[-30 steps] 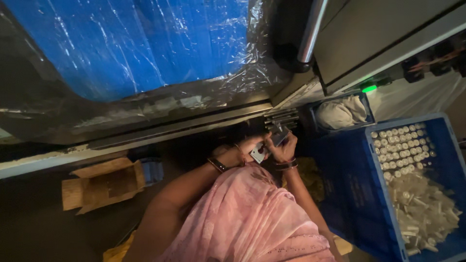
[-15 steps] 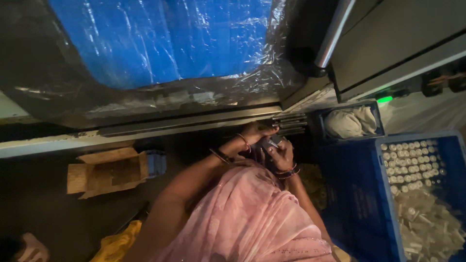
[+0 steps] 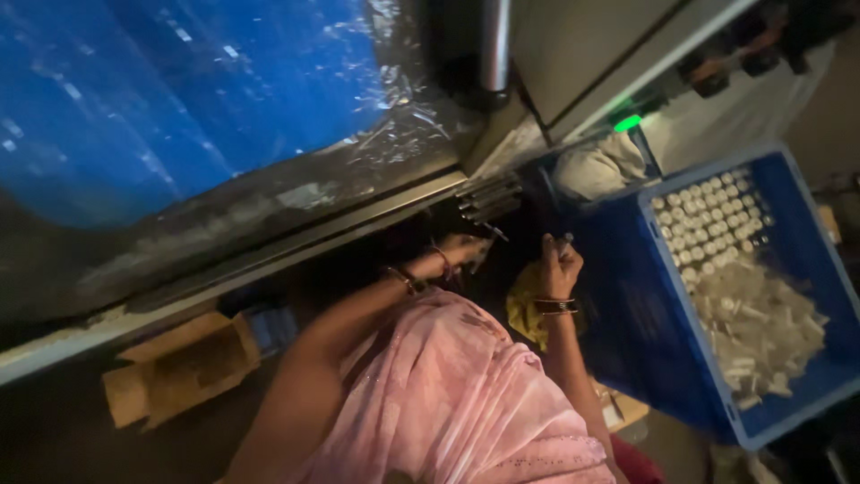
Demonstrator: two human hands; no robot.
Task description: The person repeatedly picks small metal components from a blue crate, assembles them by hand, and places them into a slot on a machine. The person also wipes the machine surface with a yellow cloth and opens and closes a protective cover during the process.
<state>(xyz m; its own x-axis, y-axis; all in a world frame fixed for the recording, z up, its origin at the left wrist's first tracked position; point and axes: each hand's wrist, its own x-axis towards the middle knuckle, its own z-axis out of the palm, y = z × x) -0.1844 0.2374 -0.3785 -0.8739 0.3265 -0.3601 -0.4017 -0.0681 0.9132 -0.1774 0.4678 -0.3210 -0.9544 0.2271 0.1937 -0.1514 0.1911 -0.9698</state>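
Observation:
My left hand (image 3: 463, 251), with bangles at the wrist, reaches into the dark gap under a machine, just below a cluster of dark metal rods (image 3: 488, 199). Whether it holds anything is lost in shadow. My right hand (image 3: 559, 267), also with a bangle, is lifted beside the blue crate (image 3: 645, 314), its fingers pinched on a small pale part (image 3: 565, 240). A yellow cloth (image 3: 527, 306) lies on my lap under this hand. My pink garment (image 3: 448, 394) fills the lower middle.
The blue crate holds rows and a loose heap of small white cylindrical parts (image 3: 752, 314). Blue sheeting under clear plastic wrap (image 3: 206, 99) spans the top. An open cardboard box (image 3: 179, 367) sits at the left. A green light (image 3: 627, 123) glows on the machine.
My hands were together around a small piece under the machine. They have separated, and the right one has drawn back toward the crate. The view has swung a little.

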